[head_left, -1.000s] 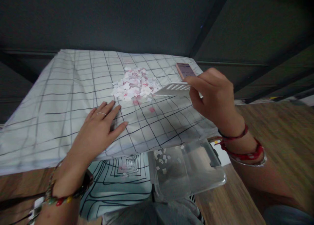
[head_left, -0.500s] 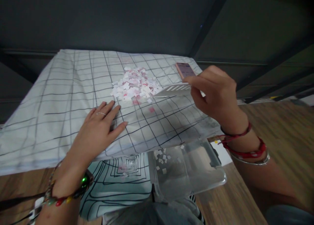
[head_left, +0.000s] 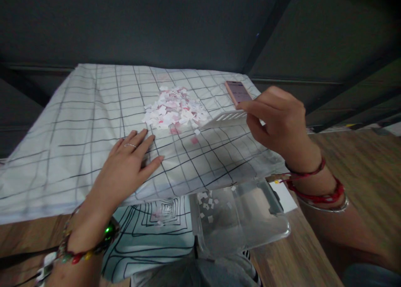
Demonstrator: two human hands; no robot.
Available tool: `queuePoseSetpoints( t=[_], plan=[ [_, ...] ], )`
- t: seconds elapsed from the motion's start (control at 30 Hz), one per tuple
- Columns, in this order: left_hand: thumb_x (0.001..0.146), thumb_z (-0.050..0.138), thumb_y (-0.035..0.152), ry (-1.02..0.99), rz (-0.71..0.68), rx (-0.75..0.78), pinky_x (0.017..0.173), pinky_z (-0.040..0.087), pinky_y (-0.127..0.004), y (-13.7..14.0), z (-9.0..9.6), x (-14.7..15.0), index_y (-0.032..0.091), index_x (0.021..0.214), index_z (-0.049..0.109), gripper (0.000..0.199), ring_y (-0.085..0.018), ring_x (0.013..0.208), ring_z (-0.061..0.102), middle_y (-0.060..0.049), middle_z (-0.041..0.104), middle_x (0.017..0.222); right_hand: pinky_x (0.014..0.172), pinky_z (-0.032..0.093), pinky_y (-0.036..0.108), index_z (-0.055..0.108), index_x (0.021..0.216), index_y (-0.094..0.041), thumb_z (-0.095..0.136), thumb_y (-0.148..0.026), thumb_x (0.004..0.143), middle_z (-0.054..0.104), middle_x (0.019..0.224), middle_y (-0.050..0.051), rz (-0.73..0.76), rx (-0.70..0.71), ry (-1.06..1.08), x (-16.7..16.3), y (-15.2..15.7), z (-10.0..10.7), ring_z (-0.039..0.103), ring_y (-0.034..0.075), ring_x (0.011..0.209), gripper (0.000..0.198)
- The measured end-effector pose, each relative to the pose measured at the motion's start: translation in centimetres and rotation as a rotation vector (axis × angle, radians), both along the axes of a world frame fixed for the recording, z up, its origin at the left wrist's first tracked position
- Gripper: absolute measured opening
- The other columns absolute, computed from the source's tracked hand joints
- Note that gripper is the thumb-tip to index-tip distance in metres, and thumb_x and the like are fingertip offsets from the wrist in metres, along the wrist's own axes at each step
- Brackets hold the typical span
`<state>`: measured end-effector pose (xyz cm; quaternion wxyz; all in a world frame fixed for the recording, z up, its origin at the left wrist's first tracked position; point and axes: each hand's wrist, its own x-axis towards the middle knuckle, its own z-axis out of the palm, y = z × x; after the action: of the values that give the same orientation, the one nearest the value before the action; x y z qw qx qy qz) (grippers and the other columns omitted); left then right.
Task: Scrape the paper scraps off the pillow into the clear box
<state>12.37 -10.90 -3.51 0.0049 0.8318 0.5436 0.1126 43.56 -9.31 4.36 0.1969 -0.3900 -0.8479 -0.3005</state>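
A heap of small white and pink paper scraps [head_left: 173, 109] lies on the checked tablecloth [head_left: 94, 111]. Pinched between the thumb and fingers of my right hand [head_left: 277, 126] is a thin, white slotted plate [head_left: 224, 118], whose exact kind I cannot make out. It is tilted, and its far edge reaches the right side of the heap. My left hand [head_left: 125, 166] rests flat on the cloth in front of the heap, fingers spread, holding nothing. A loose pink scrap [head_left: 194, 140] sits between the heap and the table's front edge.
Just behind my right hand lies a pink phone [head_left: 238, 92] with its screen lit. Below the table's front edge is a clear plastic box [head_left: 260, 232] with several white scraps inside. A teal patterned cloth [head_left: 147, 249] is left of it. A dark wall [head_left: 156, 24] stands behind the table.
My right hand and the slotted plate have shifted slightly right and nearer to me. A white scrap by the plate's edge has moved slightly right. My left hand stays in place.
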Motion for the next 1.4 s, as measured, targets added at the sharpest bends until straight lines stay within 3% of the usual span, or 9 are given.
queuePoseSetpoints(
  t=[0.2,0.57,0.8,0.93,1.07,1.17,1.4],
  plan=[
    [0.09,0.023,0.057,-0.002,0.0,-0.007,0.11,0.026,-0.05,0.0,0.1,0.1,0.006,0.133,0.046,0.07,-0.035,0.136,0.031,-0.019,0.04,0.145,0.06,0.037,0.033,0.059,0.093,-0.024,0.039,-0.012,0.087,0.053,0.069,0.002,-0.006,0.045,-0.051,-0.7,0.6,-0.4,0.049,0.018,0.069,0.023],
    [0.089,0.025,0.056,-0.014,0.012,-0.03,0.111,0.026,-0.051,-0.1,0.2,0.1,0.009,0.133,0.045,0.067,-0.035,0.137,0.029,-0.017,0.039,0.146,0.058,0.037,0.034,0.058,0.089,-0.023,0.041,-0.014,0.085,0.051,0.067,0.002,-0.039,0.037,0.023,1.2,-0.4,-0.3,0.049,0.019,0.068,0.02],
    [0.089,0.028,0.055,-0.008,0.017,-0.043,0.111,0.026,-0.05,-0.1,0.4,0.1,0.012,0.134,0.043,0.064,-0.034,0.137,0.029,-0.015,0.039,0.146,0.064,0.04,0.038,0.058,0.088,-0.024,0.036,-0.015,0.087,0.056,0.07,0.005,-0.126,-0.084,0.052,0.8,0.0,-0.5,0.052,0.022,0.073,0.024],
    [0.089,0.03,0.053,-0.018,0.02,-0.043,0.112,0.025,-0.051,-0.1,0.4,0.1,0.012,0.134,0.043,0.062,-0.033,0.137,0.029,-0.015,0.039,0.146,0.064,0.039,0.038,0.059,0.088,-0.023,0.036,-0.015,0.087,0.056,0.069,0.006,-0.099,-0.091,0.059,1.0,-0.4,-0.4,0.05,0.022,0.072,0.024],
    [0.09,0.028,0.055,-0.016,0.009,-0.034,0.112,0.026,-0.051,-0.1,0.3,0.1,0.012,0.134,0.042,0.064,-0.034,0.137,0.029,-0.015,0.038,0.147,0.059,0.036,0.034,0.061,0.086,-0.019,0.039,-0.012,0.085,0.053,0.064,0.004,0.005,0.031,0.076,1.0,-1.0,0.0,0.046,0.019,0.066,0.023],
    [0.09,0.025,0.056,-0.004,0.001,-0.032,0.111,0.026,-0.051,-0.1,0.3,0.1,0.01,0.134,0.042,0.066,-0.035,0.137,0.029,-0.017,0.038,0.146,0.059,0.036,0.033,0.062,0.086,-0.018,0.041,-0.012,0.084,0.051,0.064,0.004,0.061,0.034,0.114,0.7,-1.4,0.1,0.047,0.017,0.065,0.022],
    [0.09,0.023,0.057,-0.002,0.011,-0.039,0.111,0.027,-0.05,-0.1,0.5,0.2,0.012,0.134,0.042,0.066,-0.034,0.137,0.03,-0.015,0.039,0.146,0.06,0.036,0.036,0.06,0.087,-0.024,0.037,-0.016,0.087,0.055,0.068,0.005,-0.084,-0.049,0.026,0.3,-0.5,-0.4,0.049,0.02,0.069,0.025]
  ],
)
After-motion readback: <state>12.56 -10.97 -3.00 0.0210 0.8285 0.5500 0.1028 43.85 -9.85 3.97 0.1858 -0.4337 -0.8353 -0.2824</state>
